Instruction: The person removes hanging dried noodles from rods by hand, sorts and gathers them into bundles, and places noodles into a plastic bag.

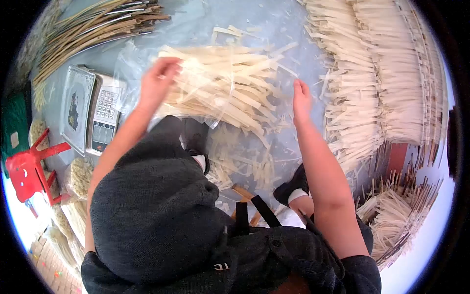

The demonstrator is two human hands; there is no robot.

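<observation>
A clear plastic bag (215, 102) lies on the grey surface in the middle, with a bundle of pale, flat dried strips, like broad noodles (249, 73), in it and sticking out to the right. My left hand (161, 76) is at the bag's left end, its fingers bent and closed on the film; the fingertips are partly hidden. To the right of the bundle, my right hand (302, 100) is held edge-on with its fingers stretched out. It holds nothing and is apart from the strips.
A digital scale (98, 110) stands at the left, near a red plastic stool (32, 169). Thin sticks (98, 24) lie at the upper left. Rows of pale strips on sticks (362, 73) fill the right side, with more strips (391, 215) below. Loose scraps (245, 159) lie near my shoes.
</observation>
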